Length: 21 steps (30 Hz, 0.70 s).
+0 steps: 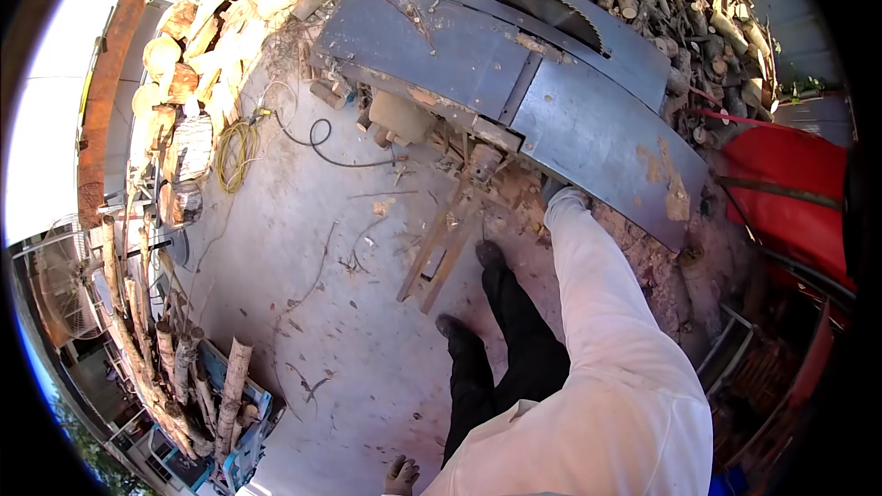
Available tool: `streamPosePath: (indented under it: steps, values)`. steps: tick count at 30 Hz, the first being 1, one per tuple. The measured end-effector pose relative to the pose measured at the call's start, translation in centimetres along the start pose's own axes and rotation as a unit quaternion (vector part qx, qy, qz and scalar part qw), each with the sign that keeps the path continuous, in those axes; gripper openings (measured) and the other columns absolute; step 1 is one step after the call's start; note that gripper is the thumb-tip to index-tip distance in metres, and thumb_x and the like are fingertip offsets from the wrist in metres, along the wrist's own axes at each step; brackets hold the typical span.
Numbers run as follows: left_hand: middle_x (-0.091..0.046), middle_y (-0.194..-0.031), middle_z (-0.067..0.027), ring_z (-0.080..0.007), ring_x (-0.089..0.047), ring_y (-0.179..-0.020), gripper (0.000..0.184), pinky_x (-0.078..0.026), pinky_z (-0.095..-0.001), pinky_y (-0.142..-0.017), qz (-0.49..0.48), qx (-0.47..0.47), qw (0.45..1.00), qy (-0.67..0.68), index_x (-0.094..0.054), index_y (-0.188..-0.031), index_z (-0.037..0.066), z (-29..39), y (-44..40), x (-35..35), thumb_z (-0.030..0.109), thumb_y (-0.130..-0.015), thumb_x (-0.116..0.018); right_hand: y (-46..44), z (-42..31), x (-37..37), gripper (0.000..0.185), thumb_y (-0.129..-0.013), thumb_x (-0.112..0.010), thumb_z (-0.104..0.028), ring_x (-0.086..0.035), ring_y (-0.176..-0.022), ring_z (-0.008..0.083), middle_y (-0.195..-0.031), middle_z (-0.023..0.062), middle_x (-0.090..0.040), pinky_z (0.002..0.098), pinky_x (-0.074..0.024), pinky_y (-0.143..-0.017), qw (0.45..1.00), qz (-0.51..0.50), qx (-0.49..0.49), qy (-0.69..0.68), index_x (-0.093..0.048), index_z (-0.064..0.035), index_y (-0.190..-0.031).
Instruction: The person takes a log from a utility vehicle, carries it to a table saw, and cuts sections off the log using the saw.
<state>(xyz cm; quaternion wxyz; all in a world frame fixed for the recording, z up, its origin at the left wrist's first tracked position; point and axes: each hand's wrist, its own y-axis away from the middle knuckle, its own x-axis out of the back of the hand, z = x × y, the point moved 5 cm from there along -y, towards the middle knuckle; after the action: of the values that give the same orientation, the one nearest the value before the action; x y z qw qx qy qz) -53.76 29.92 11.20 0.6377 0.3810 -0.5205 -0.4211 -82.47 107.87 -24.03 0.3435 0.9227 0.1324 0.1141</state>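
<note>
A table saw with a wide grey metal top (pixel 593 124) stands ahead of me, its toothed round blade (pixel 551 18) rising through a slot at the far side. My right arm reaches forward to the near edge of this top. The gloved right hand (pixel 553 189) is at or just under that edge, and its fingers are hidden. Low in the view, my left hand (pixel 401 476) hangs beside my body in a grey glove. Its fingers are somewhat apart and nothing shows in them. The saw's rusty frame (pixel 444 239) juts out near my feet.
Split logs (pixel 193 147) are stacked on the left, with a coiled yellow cord (pixel 237 156) beside them. Cut branches (pixel 717 18) lie piled behind the saw. Long sticks stand in a blue cart (pixel 241 441). A black cable (pixel 322 152) and twigs lie on the concrete floor.
</note>
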Motion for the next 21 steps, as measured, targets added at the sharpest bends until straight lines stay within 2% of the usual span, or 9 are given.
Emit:
streamPosePath:
  steps: [8, 10, 12, 14, 15, 17, 19, 20, 21]
  values:
    - [-0.07, -0.114, -0.0092, -0.0204, -0.069, -0.09, 0.05, -0.054, -0.037, -0.077, 0.001, 0.008, 1.0, -0.009, -0.055, -0.136, 0.011, -0.2, 2.0, 0.5, 0.01, -0.089, -0.073, 0.6, 1.5, 1.8, 0.025, -0.095, -0.059, -0.02, -0.064, -0.09, 0.0137, -0.113, 0.0038, -0.066, 0.034, -0.0529, -0.077, 0.994, -0.091, 0.041, -0.031, -0.065, -0.0101, -0.117]
    - [-0.07, -0.114, -0.0091, -0.0202, -0.069, -0.089, 0.049, -0.054, -0.0364, -0.076, -0.011, -0.008, 1.0, -0.001, -0.055, -0.135, 0.01, 0.3, 1.6, 0.2, 0.01, -0.089, -0.073, 4.0, 4.5, 3.7, 0.025, -0.095, -0.058, -0.022, -0.064, -0.088, 0.0133, -0.111, 0.0038, -0.067, 0.0351, -0.0535, -0.076, 0.975, -0.188, -0.019, 0.115, -0.065, -0.0106, -0.117]
    - [-0.07, -0.114, -0.0087, -0.0192, -0.069, -0.089, 0.048, -0.054, -0.034, -0.075, -0.027, -0.03, 0.999, 0.015, -0.056, -0.135, 0.009, 1.5, 1.5, -0.8, 0.011, -0.09, -0.072, 10.3, 4.8, 5.4, 0.031, -0.097, -0.055, -0.027, -0.067, -0.087, 0.0217, -0.106, 0.0091, -0.07, 0.0383, -0.0547, -0.076, 0.875, -0.35, -0.051, 0.331, -0.065, -0.0091, -0.12]
    - [-0.07, -0.113, -0.0083, -0.0187, -0.069, -0.089, 0.048, -0.054, -0.0331, -0.075, -0.033, -0.053, 0.998, 0.027, -0.056, -0.135, 0.008, 2.1, 1.2, -1.1, 0.012, -0.09, -0.072, 16.2, 4.6, 6.9, 0.033, -0.094, -0.053, -0.022, -0.066, -0.102, 0.0384, -0.112, 0.021, -0.067, 0.0434, -0.0539, -0.085, 0.666, -0.45, 0.176, 0.569, -0.064, -0.0046, -0.12]
    - [-0.07, -0.113, -0.0078, -0.0181, -0.069, -0.09, 0.047, -0.054, -0.0322, -0.075, -0.035, -0.073, 0.996, 0.034, -0.057, -0.135, 0.007, 2.1, 1.1, -1.1, 0.013, -0.091, -0.072, 17.3, 6.6, 8.5, 0.032, -0.094, -0.053, -0.023, -0.067, -0.102, 0.0355, -0.12, 0.0203, -0.065, 0.0432, -0.0534, -0.088, 0.583, -0.424, 0.157, 0.676, -0.064, -0.008, -0.121]
    - [-0.07, -0.111, -0.0061, -0.016, -0.068, -0.089, 0.048, -0.054, -0.0307, -0.075, -0.038, -0.1, 0.992, 0.068, -0.057, -0.135, 0.006, 1.5, 0.6, -1.0, 0.014, -0.091, -0.073, 17.7, 11.1, 11.7, 0.031, -0.092, -0.057, -0.021, -0.066, -0.101, 0.0394, -0.122, 0.0189, -0.064, 0.0422, -0.0537, -0.091, 0.465, -0.525, 0.171, 0.692, -0.064, -0.0143, -0.121]
    - [-0.07, -0.11, -0.0055, -0.0143, -0.067, -0.088, 0.05, -0.053, -0.0296, -0.074, -0.026, -0.125, 0.989, 0.078, -0.056, -0.137, 0.005, 0.2, 0.0, -0.5, 0.015, -0.091, -0.073, 23.2, 6.6, 11.6, 0.032, -0.09, -0.058, -0.016, -0.064, -0.104, 0.0347, -0.114, 0.014, -0.064, 0.0443, -0.0543, -0.09, 0.333, -0.6, 0.403, 0.605, -0.063, -0.0138, -0.122]
    - [-0.07, -0.11, -0.0056, -0.0135, -0.066, -0.087, 0.05, -0.053, -0.0291, -0.074, -0.022, -0.13, 0.986, 0.099, -0.056, -0.137, 0.005, -0.8, -0.8, -0.2, 0.016, -0.091, -0.072, 22.5, 7.2, 11.8, 0.026, -0.09, -0.058, -0.016, -0.063, -0.102, 0.0317, -0.11, 0.0116, -0.063, 0.0433, -0.0539, -0.088, 0.374, -0.623, 0.32, 0.607, -0.063, -0.0142, -0.115]
    - [-0.07, -0.11, -0.0057, -0.0126, -0.066, -0.087, 0.05, -0.053, -0.0286, -0.073, -0.019, -0.134, 0.983, 0.124, -0.056, -0.137, 0.004, -2.3, -1.7, 0.4, 0.017, -0.092, -0.072, 21.2, 7.8, 12.3, 0.02, -0.09, -0.058, -0.017, -0.063, -0.099, 0.0287, -0.106, 0.0091, -0.063, 0.0424, -0.0535, -0.085, 0.585, -0.579, 0.0, 0.568, -0.064, -0.0147, -0.109]
